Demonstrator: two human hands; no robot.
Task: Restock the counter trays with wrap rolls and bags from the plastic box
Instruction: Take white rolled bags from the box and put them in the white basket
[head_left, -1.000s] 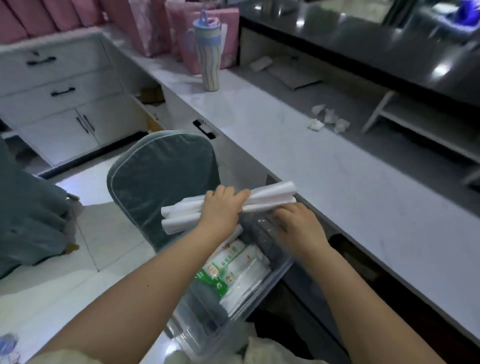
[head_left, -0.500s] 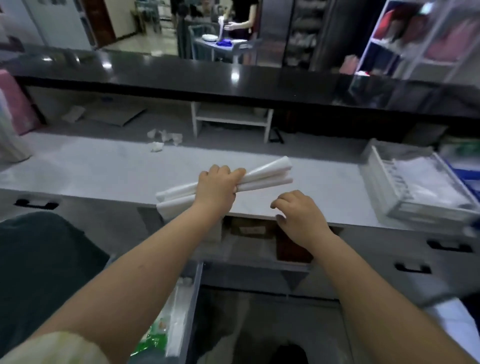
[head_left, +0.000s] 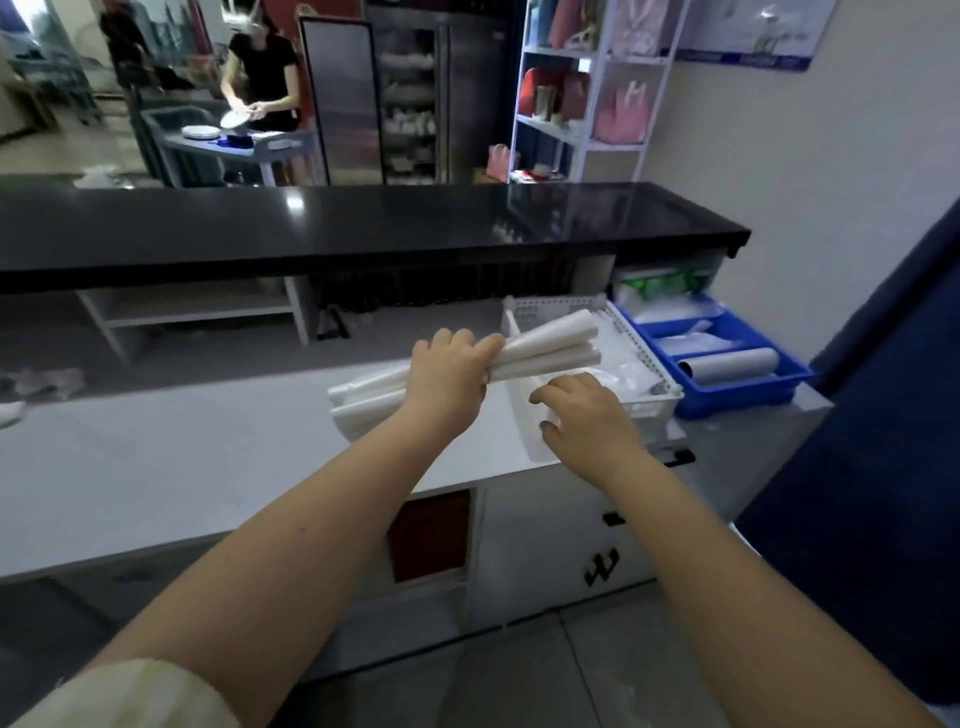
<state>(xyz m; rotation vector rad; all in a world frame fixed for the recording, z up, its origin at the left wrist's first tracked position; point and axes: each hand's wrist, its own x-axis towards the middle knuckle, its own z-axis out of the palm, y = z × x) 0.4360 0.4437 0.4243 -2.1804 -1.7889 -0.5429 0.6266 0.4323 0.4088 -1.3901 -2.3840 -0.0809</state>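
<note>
Since half a second ago: view swung right along the desk (head_left: 208, 457); white tray (head_left: 644, 410) and blue tray (head_left: 748, 395), then at the frame's right margin, now sit ahead of both hands at the desk's right end, side by side and touching.

Left hand (head_left: 447, 387): fingers wrapped fully round a bundle of white wrap rolls (head_left: 545, 348); roll tips over the white tray's left rim, tails sticking out behind the wrist above the desk.

Right hand (head_left: 582, 415): half curled, holding nothing, fingertips (head_left: 543, 399) at or just above the white tray's near-left wall; contact cannot be told.

Blue tray: one grey roll (head_left: 727, 365) lying across its front compartment; clear bags (head_left: 685, 343) behind.

Plastic box: out of view.

Step, as judged: setting the rolls into a tray; best done by steadying the tray with the free hand, turning the bundle parallel to the tray's long walls, lowering it flat before loosening the grip; risk is rolls fanning apart and slipping off the desk's front edge.
</note>
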